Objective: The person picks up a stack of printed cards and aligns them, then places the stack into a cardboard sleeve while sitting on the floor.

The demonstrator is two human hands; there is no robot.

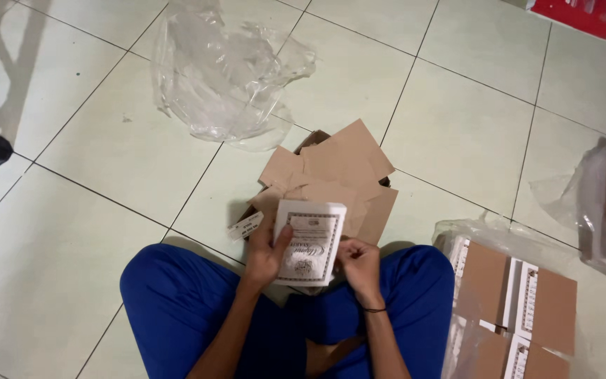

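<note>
Seated person, head view. The left hand closes its grip on the left edge of a white booklet, thumb laid across the ornamented cover. The right hand pinches the booklet's lower right edge with curled fingers. The booklet is flat, rectangular and held above the lap, just before an open brown cardboard box with matte flaps. Crumpled clear plastic wrap lies beyond on the glossy tiled floor; wrapped brown packets sit to the right.

Pale tiled floor with dark grout lines; dim, even light
</note>
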